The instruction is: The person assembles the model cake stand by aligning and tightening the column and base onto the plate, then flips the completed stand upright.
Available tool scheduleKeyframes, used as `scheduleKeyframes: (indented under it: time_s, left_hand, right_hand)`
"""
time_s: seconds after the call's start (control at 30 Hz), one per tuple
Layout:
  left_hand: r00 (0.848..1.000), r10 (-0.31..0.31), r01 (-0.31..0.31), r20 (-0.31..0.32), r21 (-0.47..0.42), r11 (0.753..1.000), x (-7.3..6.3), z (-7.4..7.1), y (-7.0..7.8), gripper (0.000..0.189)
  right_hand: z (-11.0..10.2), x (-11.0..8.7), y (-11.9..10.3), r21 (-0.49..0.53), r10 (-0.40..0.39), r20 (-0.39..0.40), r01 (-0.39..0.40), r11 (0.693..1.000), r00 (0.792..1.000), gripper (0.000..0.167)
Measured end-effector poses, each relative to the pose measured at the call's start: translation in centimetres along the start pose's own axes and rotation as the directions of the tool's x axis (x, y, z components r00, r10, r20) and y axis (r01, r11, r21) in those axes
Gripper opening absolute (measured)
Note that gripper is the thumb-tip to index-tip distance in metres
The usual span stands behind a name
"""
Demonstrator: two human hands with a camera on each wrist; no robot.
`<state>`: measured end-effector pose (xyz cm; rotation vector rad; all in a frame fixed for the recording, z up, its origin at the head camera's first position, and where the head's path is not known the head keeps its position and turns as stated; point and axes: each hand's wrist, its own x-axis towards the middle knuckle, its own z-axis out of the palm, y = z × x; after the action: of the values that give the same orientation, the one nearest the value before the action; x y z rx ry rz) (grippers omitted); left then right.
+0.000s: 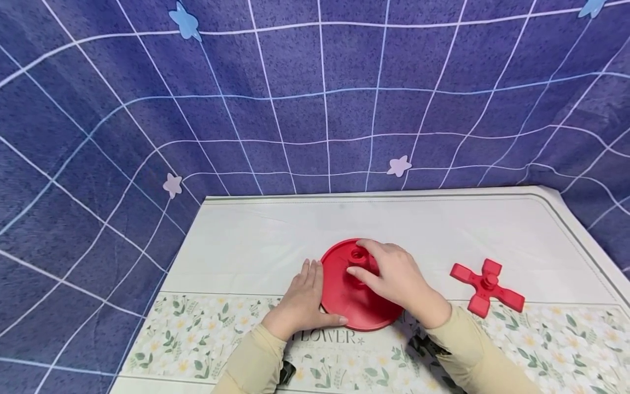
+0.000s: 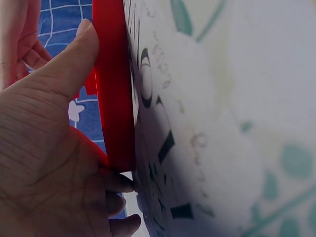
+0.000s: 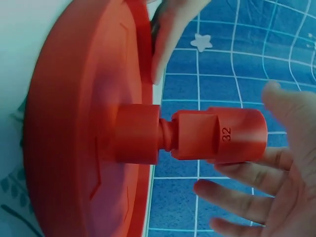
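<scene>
A round red plate (image 1: 344, 303) with a raised rim lies on the table. From its middle rises a red post (image 3: 138, 134). A red threaded fitting marked 32 (image 3: 224, 133) sits on this post, with some screw thread showing between them. My left hand (image 1: 304, 306) rests against the plate's left and front rim, fingers straight, thumb (image 2: 79, 54) touching the rim. Around the fitting's free end is my right hand (image 1: 394, 273). Its thumb stands apart from the fitting, while some fingers (image 3: 247, 175) lie beside it, perhaps touching.
To the right lies a red four-armed cross piece (image 1: 489, 282) with a knob at its centre. A pale cloth with a floral band (image 1: 197, 334) covers the table. Behind and at the sides hangs a blue checked curtain (image 1: 295, 109) with stars.
</scene>
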<state>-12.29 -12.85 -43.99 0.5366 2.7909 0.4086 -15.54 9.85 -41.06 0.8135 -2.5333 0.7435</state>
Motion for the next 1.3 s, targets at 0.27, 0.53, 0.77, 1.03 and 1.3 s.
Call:
scheduleKeyframes:
  time_s: [0.27, 0.53, 0.77, 1.03, 1.3]
  left_hand:
    - [1.000, -0.001, 0.001, 0.005, -0.003, 1.000, 0.0, -0.1, 0.0, 0.125]
    - [1.000, 0.002, -0.002, 0.002, 0.007, 1.000, 0.0, -0.1, 0.0, 0.125]
    - [1.000, -0.002, 0.002, 0.005, 0.003, 1.000, 0.1, 0.0, 0.0, 0.125]
    - [1.000, -0.002, 0.002, 0.003, -0.010, 1.000, 0.0, 0.0, 0.0, 0.125]
    - [1.000, 0.000, 0.001, 0.002, -0.024, 1.000, 0.0, 0.0, 0.0, 0.125]
  right_hand:
    - [-0.5, 0.1, 0.2, 0.256, 0.070, 0.089, -0.090, 0.963, 0.994, 0.044]
    - [-0.3, 0.3, 0.4, 0.277, 0.100, 0.081, -0.119, 0.954, 0.992, 0.056]
    - [0.2, 0.2, 0.3, 0.263, 0.161, 0.025, -0.162, 0.951, 0.987, 0.044]
    - [0.9, 0.1, 0.0, 0.247, 0.206, -0.009, -0.198, 0.949, 0.978, 0.045]
    - [1.2, -0.3, 0.3, 0.333, 0.170, 0.019, -0.167, 0.928, 0.985, 0.052]
